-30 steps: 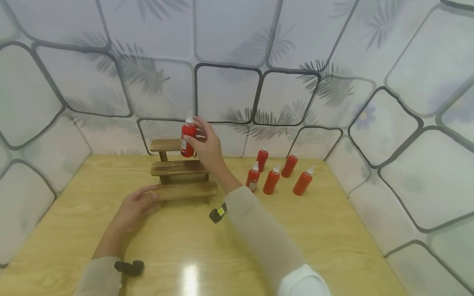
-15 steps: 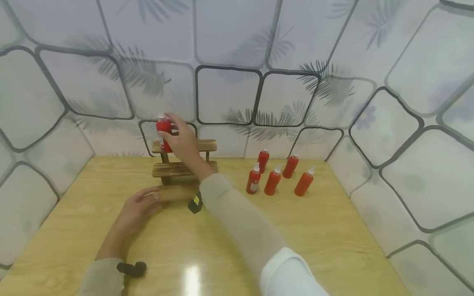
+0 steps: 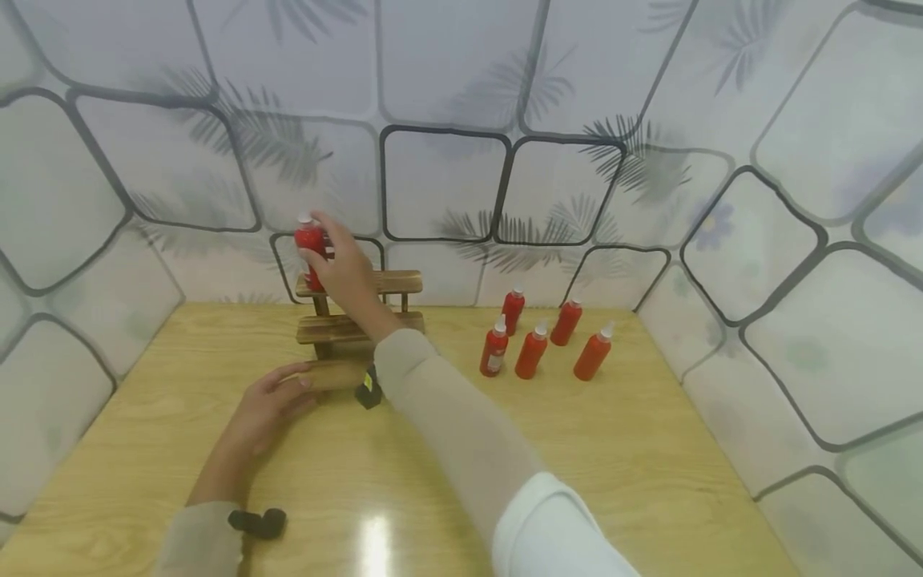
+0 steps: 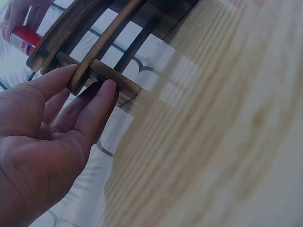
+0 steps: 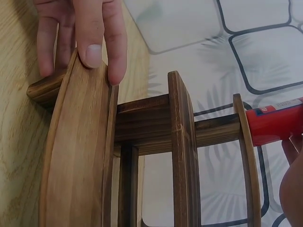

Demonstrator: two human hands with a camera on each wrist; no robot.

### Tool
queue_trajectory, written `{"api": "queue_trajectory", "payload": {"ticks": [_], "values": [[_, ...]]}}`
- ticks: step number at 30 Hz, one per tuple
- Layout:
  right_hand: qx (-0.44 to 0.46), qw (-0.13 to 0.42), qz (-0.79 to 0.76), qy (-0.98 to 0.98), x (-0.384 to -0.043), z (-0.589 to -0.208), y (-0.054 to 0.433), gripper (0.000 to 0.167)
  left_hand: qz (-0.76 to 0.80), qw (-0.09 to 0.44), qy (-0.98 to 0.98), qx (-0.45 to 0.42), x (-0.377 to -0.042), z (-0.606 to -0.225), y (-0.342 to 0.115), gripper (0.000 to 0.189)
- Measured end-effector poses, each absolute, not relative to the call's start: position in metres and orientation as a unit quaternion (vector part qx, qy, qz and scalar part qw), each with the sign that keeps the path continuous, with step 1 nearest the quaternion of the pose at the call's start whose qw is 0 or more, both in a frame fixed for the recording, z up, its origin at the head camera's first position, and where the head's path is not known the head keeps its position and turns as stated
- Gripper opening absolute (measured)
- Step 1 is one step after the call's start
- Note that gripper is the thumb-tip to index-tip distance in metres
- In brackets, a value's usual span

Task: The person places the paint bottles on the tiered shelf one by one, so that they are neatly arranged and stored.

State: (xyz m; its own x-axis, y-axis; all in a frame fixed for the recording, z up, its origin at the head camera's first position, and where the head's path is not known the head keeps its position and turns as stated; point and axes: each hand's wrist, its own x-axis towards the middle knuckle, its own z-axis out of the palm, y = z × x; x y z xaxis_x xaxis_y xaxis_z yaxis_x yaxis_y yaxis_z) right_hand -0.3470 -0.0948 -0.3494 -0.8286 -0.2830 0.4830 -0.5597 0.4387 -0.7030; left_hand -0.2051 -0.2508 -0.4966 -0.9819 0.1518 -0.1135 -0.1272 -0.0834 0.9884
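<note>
Behind everything, a pale wall [image 3: 447, 184] patterned with dark-outlined stones and grey fronds rises past a light wood-grained table [image 3: 404, 497]. Beige sleeves cover both forearms; the right sleeve [image 3: 447, 417] reaches diagonally forward over the table, with white cloth higher up.

On the table's left half stands a brown wooden rack [image 3: 335, 328] with three stepped boards, the highest at the back. Both hands are at this rack. The left hand [image 3: 267, 405] grips the left end of the lowest board, its thumb on the upper face and its fingers along the edge and near the leg. The right hand [image 3: 349, 268] is above the rack's left side, its thumb and fingers closed around a red bottle [image 3: 308, 239].

That bottle is upright at the left end of the top board, its base appearing to touch the wood. It lies on the left side of the right hand, the thumb across its near side, the fingers on its far side, and well above the left hand.

To the right of the rack, well apart, five other red bottles [image 3: 530, 356] stand on the table, three in front and two behind. Smaller still are the black wrist device [image 3: 257, 523] at the left cuff and the held bottle's white cap [image 3: 306, 218].
</note>
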Motion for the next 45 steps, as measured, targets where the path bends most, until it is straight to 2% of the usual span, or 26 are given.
{"api": "queue_trajectory", "payload": {"ticks": [8,13,17,24,30,38,45], "values": [[0.255,0.158,0.461,-0.835,-0.342,-0.352,-0.086,0.061,0.745,0.094,0.66,0.013,-0.204,-0.496,-0.249,0.044],[0.273,0.16,0.488,-0.814,-0.33,-0.356,-0.069,0.058,0.745,0.093,0.66,0.015,-0.202,-0.495,-0.25,0.049],[0.289,0.168,0.522,-0.784,-0.317,-0.36,-0.051,0.056,0.741,0.091,0.665,0.013,-0.201,-0.496,-0.25,0.054],[0.295,0.183,0.534,-0.771,-0.278,-0.372,-0.018,0.054,0.767,0.084,0.635,0.026,-0.199,-0.501,-0.251,0.044],[0.302,0.197,0.552,-0.752,-0.252,-0.386,0.016,0.055,0.755,0.088,0.65,0.027,-0.198,-0.502,-0.251,0.051],[0.28,0.202,0.527,-0.777,-0.236,-0.413,0.062,0.057,0.761,0.092,0.642,0.014,-0.198,-0.501,-0.252,0.052],[0.217,0.228,0.53,-0.788,-0.228,-0.433,0.112,0.053,0.757,0.095,0.647,0.013,-0.198,-0.501,-0.25,0.053]]}}
